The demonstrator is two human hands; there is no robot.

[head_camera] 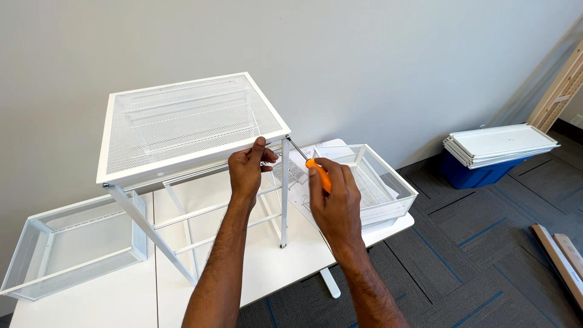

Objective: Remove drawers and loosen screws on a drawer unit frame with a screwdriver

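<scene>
A white metal drawer frame (182,121) with a mesh top stands on the white table (121,297). My left hand (248,167) grips the frame's front edge near its right corner, thumb up against the rim. My right hand (333,197) holds an orange-handled screwdriver (318,173). The screwdriver's thin shaft points up and left at the frame's front right corner, where the leg (284,200) meets the top.
A white mesh drawer (67,243) lies on the table at the left. Another mesh drawer (382,188) with a paper sheet beneath sits at the right. On the carpet, white panels (498,144) rest on a blue bin. Wooden boards (562,255) lie at the far right.
</scene>
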